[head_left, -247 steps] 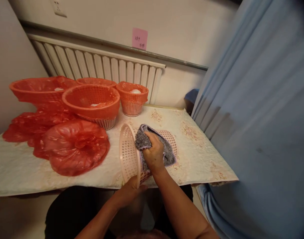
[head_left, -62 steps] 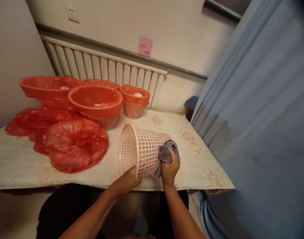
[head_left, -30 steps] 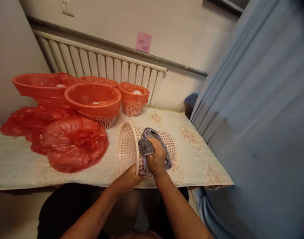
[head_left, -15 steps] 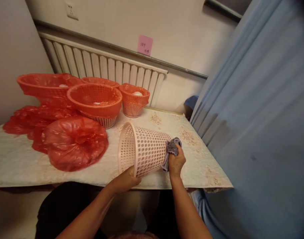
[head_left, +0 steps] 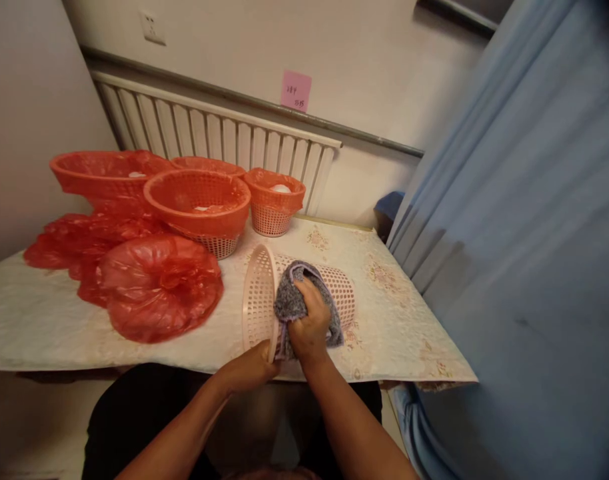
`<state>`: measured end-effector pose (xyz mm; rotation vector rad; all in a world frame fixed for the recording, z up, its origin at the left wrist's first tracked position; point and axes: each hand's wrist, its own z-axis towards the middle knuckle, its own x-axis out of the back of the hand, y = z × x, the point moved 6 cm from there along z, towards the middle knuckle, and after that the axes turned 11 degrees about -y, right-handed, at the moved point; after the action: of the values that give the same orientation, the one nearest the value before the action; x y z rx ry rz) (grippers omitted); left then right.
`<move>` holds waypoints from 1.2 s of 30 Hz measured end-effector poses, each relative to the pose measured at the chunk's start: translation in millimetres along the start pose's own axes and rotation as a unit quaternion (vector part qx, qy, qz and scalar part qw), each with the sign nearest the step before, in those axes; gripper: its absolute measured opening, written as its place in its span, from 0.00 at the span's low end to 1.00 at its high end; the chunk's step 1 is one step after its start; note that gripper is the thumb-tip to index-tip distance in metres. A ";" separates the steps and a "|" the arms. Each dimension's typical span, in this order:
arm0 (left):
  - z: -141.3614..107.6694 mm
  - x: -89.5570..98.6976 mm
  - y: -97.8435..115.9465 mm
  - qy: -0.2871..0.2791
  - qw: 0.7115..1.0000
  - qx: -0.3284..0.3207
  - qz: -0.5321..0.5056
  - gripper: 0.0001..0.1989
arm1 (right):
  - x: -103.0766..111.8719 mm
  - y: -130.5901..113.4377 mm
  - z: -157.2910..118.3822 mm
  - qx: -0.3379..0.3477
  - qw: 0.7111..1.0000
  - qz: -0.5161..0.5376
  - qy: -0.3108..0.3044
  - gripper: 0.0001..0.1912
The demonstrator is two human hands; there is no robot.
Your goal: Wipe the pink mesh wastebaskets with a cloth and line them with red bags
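Observation:
A pale pink perforated plastic basket (head_left: pixel 341 288) lies on its side on the table, its mouth turned to the left. My left hand (head_left: pixel 249 367) grips the basket's rim at the near edge, fingers partly hidden by it. In my right hand (head_left: pixel 310 327) is a grey cloth (head_left: pixel 292 297) with a purple border, pressed against the basket's side close to the rim. The cloth covers much of the basket's middle.
Several baskets lined with red bags, such as this one (head_left: pixel 197 200), stand at the back left. Loose red plastic bags (head_left: pixel 159 287) lie before them on the flower-patterned tablecloth (head_left: pixel 404 320). A radiator (head_left: pixel 219 133) is behind; a blue curtain (head_left: pixel 514 253) hangs at right.
My right hand and the cloth have moved left along the basket, from its base end to near the rim. My left hand keeps its hold on the rim.

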<state>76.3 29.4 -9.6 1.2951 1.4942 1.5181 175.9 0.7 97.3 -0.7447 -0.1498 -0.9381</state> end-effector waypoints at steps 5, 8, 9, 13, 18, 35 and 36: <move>-1.2 -7.8 -9.8 -0.033 0.998 -0.036 0.030 0.25 | -3.5 1.8 21.6 -0.035 0.999 0.020 -0.006 0.24; -0.5 -7.0 -4.8 -0.021 0.998 -0.034 0.044 0.25 | -3.7 2.4 18.5 -0.037 0.999 0.020 -0.010 0.24; 0.2 -5.7 -0.2 -0.007 0.999 -0.031 0.042 0.24 | -3.2 2.9 16.1 -0.037 0.999 0.019 -0.010 0.24; 4.6 0.3 27.3 0.065 0.996 -0.054 -0.036 0.25 | -0.4 4.2 6.8 -0.037 0.999 0.016 -0.007 0.25; 8.8 0.6 41.5 0.097 0.986 -0.097 -0.090 0.26 | 2.8 7.4 2.3 -0.032 0.999 0.005 -0.024 0.27; 5.8 -1.2 39.1 0.037 0.989 -0.111 -0.090 0.26 | 84.0 149.7 -39.1 -0.247 0.951 -0.140 0.121 0.23; 6.4 -1.3 39.4 0.034 0.989 -0.112 -0.088 0.26 | 79.0 140.7 -47.2 -0.241 0.953 -0.135 0.124 0.23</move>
<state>90.3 24.5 27.5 0.9655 1.3927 1.5756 323.4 -31.4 23.3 -1.0632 0.2142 -1.3444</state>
